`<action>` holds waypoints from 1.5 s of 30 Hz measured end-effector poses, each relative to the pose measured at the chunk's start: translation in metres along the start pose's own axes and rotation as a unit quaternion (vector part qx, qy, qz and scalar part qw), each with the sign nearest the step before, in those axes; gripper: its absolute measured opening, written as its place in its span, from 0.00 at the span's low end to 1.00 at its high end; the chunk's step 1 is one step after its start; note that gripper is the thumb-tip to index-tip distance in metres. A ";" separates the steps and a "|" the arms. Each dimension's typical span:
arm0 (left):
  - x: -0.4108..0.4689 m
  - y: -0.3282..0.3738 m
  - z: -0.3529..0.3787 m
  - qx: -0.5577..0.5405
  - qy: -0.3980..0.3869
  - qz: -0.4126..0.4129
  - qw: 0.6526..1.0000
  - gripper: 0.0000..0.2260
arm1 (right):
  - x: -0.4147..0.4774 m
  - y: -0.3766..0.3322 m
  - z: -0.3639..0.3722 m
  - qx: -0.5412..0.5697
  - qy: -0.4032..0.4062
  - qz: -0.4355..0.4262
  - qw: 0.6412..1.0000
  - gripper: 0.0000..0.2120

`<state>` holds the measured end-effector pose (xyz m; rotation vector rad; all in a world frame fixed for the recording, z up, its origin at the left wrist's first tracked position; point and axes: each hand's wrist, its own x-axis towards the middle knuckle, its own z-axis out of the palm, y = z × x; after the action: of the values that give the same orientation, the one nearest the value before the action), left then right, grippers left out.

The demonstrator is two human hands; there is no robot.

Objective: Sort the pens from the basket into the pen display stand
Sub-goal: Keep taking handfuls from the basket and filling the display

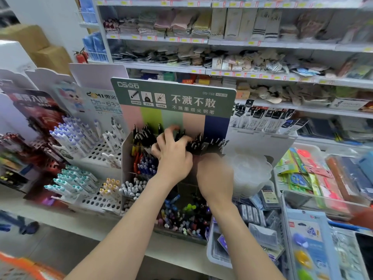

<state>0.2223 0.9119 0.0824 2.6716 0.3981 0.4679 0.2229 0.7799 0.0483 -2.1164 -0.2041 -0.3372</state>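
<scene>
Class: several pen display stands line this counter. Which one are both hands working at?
The green-headed stand with coloured stripes: left hand and right hand are at its top row of black pens. The white stand beside it is untouched.

Stand (173, 98): matt printed card. Pens (144, 134): glossy black plastic, shiny metal tips. Packets (308, 239): glossy clear plastic over card.

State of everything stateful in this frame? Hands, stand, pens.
Left hand: fingers curled among the top-tier pens; grip unclear.
Right hand: motion-blurred, fingers hidden.
Green-headed cardboard pen display stand: upright.
Black pens, top tier: standing, leaning, crowded.
Blue pens, second tier: standing in their compartment.
White perforated pen rack: partly filled, many holes empty.
</scene>
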 end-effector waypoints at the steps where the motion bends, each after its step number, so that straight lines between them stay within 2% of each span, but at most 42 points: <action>1: 0.001 0.002 -0.001 -0.008 0.002 -0.008 1.000 0.23 | 0.001 0.000 -0.001 0.002 0.000 0.000 1.000 0.12; 4: -0.004 0.010 0.000 -0.012 0.010 -0.028 0.999 0.26 | 0.006 0.001 -0.001 0.001 0.006 -0.013 1.000 0.14; 6: -0.008 0.014 0.003 0.004 0.009 -0.023 1.000 0.26 | 0.011 0.002 0.000 -0.011 -0.020 -0.036 0.999 0.17; 9: -0.005 0.007 0.003 -0.001 0.034 -0.020 0.999 0.22 | 0.019 0.000 0.002 -0.030 -0.067 -0.059 0.996 0.24; 14: -0.002 -0.006 0.003 -0.039 0.069 -0.033 0.996 0.12 | 0.032 -0.008 0.000 -0.001 -0.078 -0.070 0.994 0.21; 18: -0.003 -0.005 0.008 -0.040 0.078 -0.069 0.994 0.08 | 0.039 -0.010 -0.009 -0.055 -0.141 -0.082 0.985 0.22; 22: -0.002 -0.002 0.010 -0.019 0.086 -0.080 0.993 0.06 | 0.044 -0.011 -0.014 -0.154 -0.123 -0.064 0.978 0.13; 24: -0.002 -0.004 0.011 -0.023 0.084 -0.051 0.995 0.07 | 0.042 -0.011 -0.014 -0.171 -0.108 -0.067 0.977 0.14; 28: -0.005 -0.011 0.007 -0.047 0.081 -0.012 0.996 0.11 | 0.033 -0.013 -0.009 -0.098 -0.043 -0.069 0.992 0.12; 31: -0.011 -0.013 0.003 -0.083 0.112 0.011 0.990 0.11 | 0.021 -0.013 -0.004 -0.061 -0.049 -0.109 0.991 0.12; 33: -0.017 -0.017 -0.001 -0.099 0.150 0.020 0.983 0.11 | 0.014 -0.012 -0.001 -0.047 -0.108 -0.134 0.984 0.11; 35: -0.022 -0.028 -0.005 -0.102 0.174 0.026 0.979 0.11 | 0.008 -0.013 0.003 -0.053 -0.215 -0.149 0.964 0.11; 38: -0.032 -0.048 -0.014 -0.111 0.173 0.042 0.978 0.09 | 0.000 -0.019 0.014 -0.077 -0.378 -0.167 0.907 0.09; 40: -0.041 -0.060 -0.023 -0.080 0.186 0.044 0.978 0.10 | -0.008 -0.026 0.023 -0.079 -0.453 -0.172 0.871 0.08; 42: -0.050 -0.068 -0.034 -0.060 0.193 0.039 0.979 0.13 | -0.017 -0.033 0.034 -0.081 -0.483 -0.180 0.853 0.09; 45: -0.064 -0.088 -0.050 -0.065 0.191 0.050 0.978 0.12 | -0.035 -0.048 0.051 -0.091 -0.490 -0.183 0.848 0.08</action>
<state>0.1281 0.9841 0.0710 2.4777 0.3292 1.0102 0.1847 0.8482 0.0497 -2.2475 -1.2179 0.5758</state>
